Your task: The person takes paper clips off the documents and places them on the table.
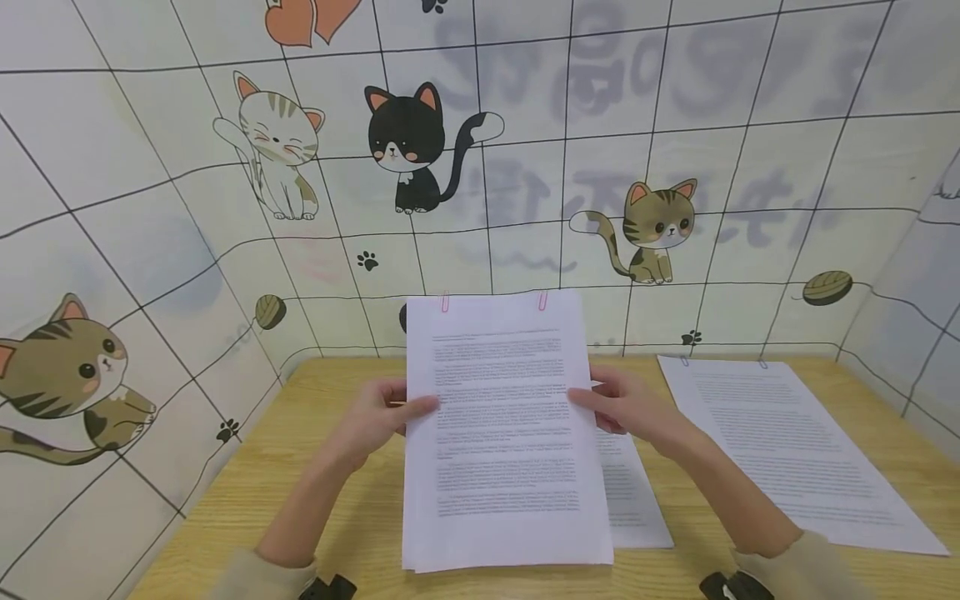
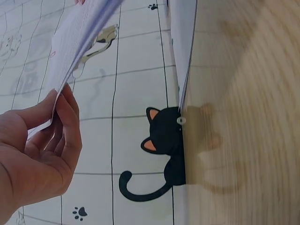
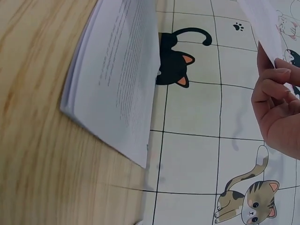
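In the head view, two hands are gripping one held stack of printed paper (image 1: 506, 433): the left hand (image 1: 390, 412) is pinching its left edge, the right hand (image 1: 622, 404) its right, thumbs lying in front and fingers curling behind. The stack is standing nearly upright above the wooden table (image 1: 247, 475), long axis running top to bottom, its two pink clips (image 1: 445, 302) sitting along the upper edge. Two more stacks are lying on the table: a partly covered stack (image 1: 637, 508) behind, and a right-hand stack (image 1: 787, 450) bearing two clips.

The left wrist view is showing the held sheets nearly edge-on, and a black cat (image 2: 166, 145) on the wall, which the head view is mostly hiding.

The right wrist view is revealing the layered edge of a lying stack, well apart from the pinching fingers.
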Demonstrator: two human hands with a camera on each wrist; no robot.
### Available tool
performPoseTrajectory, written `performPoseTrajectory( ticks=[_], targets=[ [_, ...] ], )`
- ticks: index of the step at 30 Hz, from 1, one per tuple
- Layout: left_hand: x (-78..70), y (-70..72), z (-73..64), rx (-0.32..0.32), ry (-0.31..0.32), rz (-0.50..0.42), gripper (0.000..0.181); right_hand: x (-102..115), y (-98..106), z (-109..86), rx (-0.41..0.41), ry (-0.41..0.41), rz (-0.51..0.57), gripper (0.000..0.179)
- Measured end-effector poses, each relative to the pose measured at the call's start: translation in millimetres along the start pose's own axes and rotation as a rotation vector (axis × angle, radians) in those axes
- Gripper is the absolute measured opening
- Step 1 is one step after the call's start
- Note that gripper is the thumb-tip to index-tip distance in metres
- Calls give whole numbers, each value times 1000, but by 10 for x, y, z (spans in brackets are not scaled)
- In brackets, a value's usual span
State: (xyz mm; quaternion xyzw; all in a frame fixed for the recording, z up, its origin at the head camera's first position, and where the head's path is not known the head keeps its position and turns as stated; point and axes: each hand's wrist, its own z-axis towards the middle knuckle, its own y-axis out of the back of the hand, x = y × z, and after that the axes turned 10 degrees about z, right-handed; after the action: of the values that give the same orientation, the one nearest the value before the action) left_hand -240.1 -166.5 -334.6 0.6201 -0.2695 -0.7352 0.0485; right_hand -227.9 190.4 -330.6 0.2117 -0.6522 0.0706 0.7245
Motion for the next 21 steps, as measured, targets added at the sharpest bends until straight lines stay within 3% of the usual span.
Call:
performPoseTrajectory(
  ticks=[11, 21],
  targets=[
    [-73, -305, 17, -104, -50, 34, 20, -102, 230, -116, 5, 67, -83, 37],
    [-70, -409, 17, -166, -75, 22, 19, -65, 275, -176, -14, 62, -89, 41]
  ],
)
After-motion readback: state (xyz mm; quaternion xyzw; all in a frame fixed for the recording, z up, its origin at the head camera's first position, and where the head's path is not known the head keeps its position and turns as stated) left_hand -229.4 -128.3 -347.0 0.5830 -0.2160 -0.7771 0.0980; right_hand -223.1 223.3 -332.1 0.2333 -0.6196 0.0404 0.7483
